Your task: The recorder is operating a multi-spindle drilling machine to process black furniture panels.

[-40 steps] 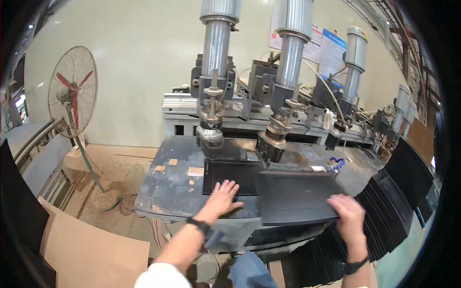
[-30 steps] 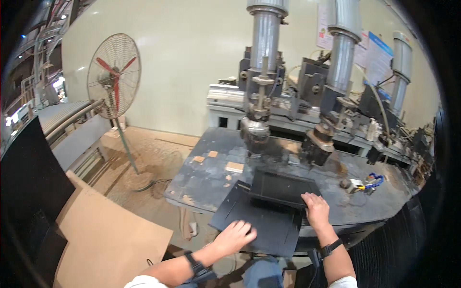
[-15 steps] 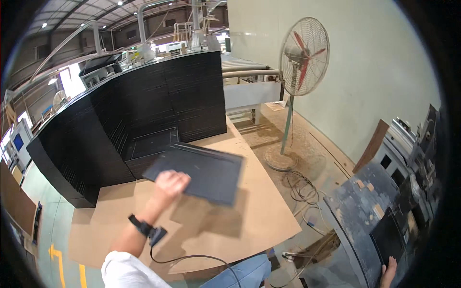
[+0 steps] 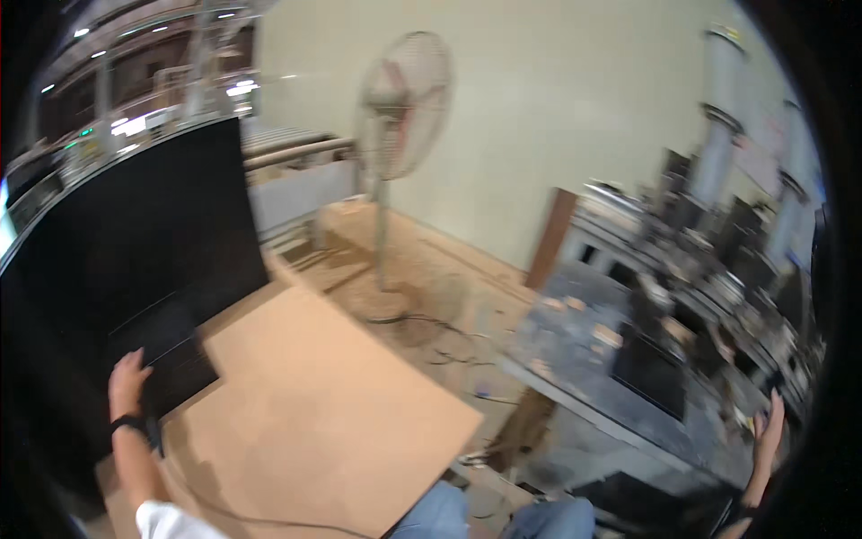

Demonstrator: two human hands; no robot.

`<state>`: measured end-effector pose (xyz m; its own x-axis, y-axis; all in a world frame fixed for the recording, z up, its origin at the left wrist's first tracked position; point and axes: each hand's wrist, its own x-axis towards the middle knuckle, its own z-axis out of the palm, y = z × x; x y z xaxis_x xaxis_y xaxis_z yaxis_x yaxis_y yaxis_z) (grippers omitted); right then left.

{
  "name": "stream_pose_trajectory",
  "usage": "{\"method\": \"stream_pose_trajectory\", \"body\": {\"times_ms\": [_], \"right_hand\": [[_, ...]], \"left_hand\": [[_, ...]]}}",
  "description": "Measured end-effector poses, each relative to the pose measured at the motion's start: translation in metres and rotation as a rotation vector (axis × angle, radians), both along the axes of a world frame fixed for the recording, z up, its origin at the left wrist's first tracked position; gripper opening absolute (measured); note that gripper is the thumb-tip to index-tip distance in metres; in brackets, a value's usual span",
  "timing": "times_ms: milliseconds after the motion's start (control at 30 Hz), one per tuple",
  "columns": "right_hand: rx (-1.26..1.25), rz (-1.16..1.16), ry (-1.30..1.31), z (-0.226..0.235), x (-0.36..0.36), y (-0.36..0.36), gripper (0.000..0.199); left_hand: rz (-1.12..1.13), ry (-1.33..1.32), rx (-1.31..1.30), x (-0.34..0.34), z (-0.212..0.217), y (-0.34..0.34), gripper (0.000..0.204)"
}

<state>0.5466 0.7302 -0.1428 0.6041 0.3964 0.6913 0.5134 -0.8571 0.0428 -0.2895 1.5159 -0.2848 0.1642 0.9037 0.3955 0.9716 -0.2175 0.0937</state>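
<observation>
The left hand [image 4: 128,382] is at the low step of the tall black panel stack [image 4: 180,225]; blur hides whether its grip is closed. The flat black rectangular panel [image 4: 166,328] it carried moments ago apparently lies there now — seemingly stacked. The right hand [image 4: 769,431], fingers apart and empty, has left the second black panel [image 4: 648,373] on the dusty grey table [image 4: 566,346].

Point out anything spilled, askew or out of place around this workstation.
Dark cable lies loose on the floor between the fan and machine table, and tan scraps litter that table near the black panel. Both look untidy; blur could hide finer damage.
</observation>
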Motion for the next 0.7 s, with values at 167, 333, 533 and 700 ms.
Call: {"method": "stream_pose_trajectory", "body": {"times_ms": [167,333,533,700], "right_hand": [[-0.059,-0.916,0.069,0.063,-0.112,-0.185,0.079],[-0.056,-0.990,0.015,0.023,-0.211,-0.212,0.061],[-0.187,-0.555,-0.276,0.026,-0.212,-0.085,0.033],[-0.144,-0.002,-0.180,0.020,-0.136,0.030,0.031]], "left_hand": [[0.194,0.255,0.037,-0.030,-0.035,0.055,0.069],[-0.559,-0.497,-0.052,0.274,-0.005,0.003,0.063],[-1.738,-0.170,0.089,0.662,0.030,-0.263,0.047],[-1.575,-0.065,-0.096,0.811,-0.026,-0.374,0.068]]}}
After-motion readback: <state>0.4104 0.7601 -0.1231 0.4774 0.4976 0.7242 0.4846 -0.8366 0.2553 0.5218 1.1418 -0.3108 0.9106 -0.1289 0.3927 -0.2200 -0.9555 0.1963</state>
